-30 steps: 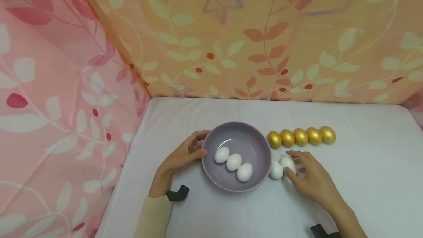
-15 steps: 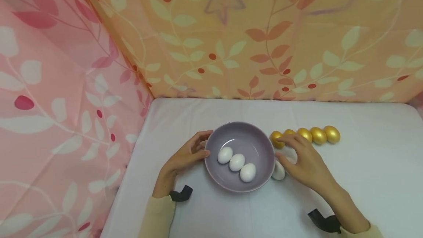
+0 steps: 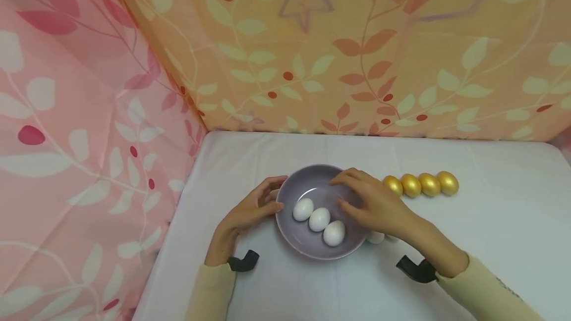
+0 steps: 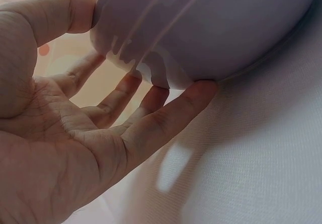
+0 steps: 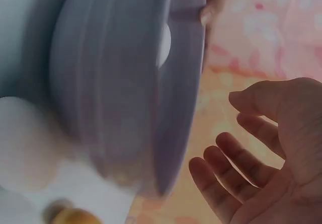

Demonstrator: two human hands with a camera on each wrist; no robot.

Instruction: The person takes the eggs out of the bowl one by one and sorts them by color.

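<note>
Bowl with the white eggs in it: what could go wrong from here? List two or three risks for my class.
1. The right hand hangs over the right side of the bowl and might knock its rim; the left hand touches only the opposite side.
2. The three inner eggs lie close together, so a jolt could make them roll and bump.
3. The outer white eggs, partly hidden by the right arm, might get brushed and roll.

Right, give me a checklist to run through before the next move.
1. Bowl upright on the table: ok.
2. Left hand on the bowl: ok, thumb and fingertips touch it.
3. Right hand free: ok, it holds nothing.
4. All white eggs inside: not ok; three are, others lie outside.
5. Gold eggs all in sight: cannot tell; four show, the hand may hide more.
</note>
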